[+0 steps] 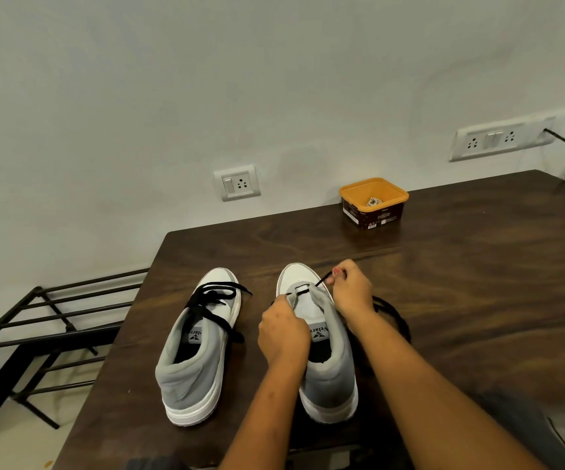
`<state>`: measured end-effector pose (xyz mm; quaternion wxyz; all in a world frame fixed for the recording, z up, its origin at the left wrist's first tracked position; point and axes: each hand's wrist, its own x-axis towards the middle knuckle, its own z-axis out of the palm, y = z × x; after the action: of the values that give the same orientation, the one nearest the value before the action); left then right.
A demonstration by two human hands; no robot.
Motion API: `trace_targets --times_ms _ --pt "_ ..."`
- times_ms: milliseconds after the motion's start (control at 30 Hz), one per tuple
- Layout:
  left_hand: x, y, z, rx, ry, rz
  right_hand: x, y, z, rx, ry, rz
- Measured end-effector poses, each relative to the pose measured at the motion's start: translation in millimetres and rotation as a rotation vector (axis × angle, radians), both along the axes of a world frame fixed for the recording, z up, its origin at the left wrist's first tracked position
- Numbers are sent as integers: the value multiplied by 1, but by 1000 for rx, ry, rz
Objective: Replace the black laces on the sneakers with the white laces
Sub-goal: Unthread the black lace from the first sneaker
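**Right hand**: thumb and fingertips are pinched on a flat black lace, held taut just above the toe end of the grey-and-white high-top sneaker that sits between the two hands. This lace crosses only the eyelet row nearest the toe. Its slack lies in loops on the dark wood-grain tabletop, just outside the right wrist.

**Left hand**: the fingers are curled round the grey fabric edge of the same sneaker's upper, on its left side, and grip it. The white tongue stands exposed between the hands.

**Second grey-and-white sneaker**: it stands on the tabletop just outside the left hand, parallel to the first, toe pointing away. Neither hand touches it. A criss-crossed black lace runs up its front.

**Orange plastic tub with a dark brown label**: it sits well beyond the right hand, near the far tabletop edge. It holds a small pale item, too small to identify.

**Surroundings**: a black metal rack stands on the floor beyond the left hand. White wall sockets are mounted behind the tabletop.
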<state>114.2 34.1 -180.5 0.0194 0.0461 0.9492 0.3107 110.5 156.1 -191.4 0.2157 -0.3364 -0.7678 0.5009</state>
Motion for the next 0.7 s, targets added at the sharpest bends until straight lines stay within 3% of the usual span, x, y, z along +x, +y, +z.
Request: trace_targets --times_ms 67,200,300,500,600,700 --pt "-1 0 0 -4 -3 11 -4 5 6 -123 81 -103" --pt "-1 0 -1 12 -7 11 -6 13 16 -551 325 -165" --pt "-2 1 -2 13 1 3 1 16 30 -679 406 -222" --pt "-11 -6 -3 47 -7 66 22 56 72 -958 812 -352" --pt "-15 -11 -3 106 22 87 31 66 76 -902 714 -313" --pt "-20 -13 -3 174 52 90 30 60 65 -758 384 -175"
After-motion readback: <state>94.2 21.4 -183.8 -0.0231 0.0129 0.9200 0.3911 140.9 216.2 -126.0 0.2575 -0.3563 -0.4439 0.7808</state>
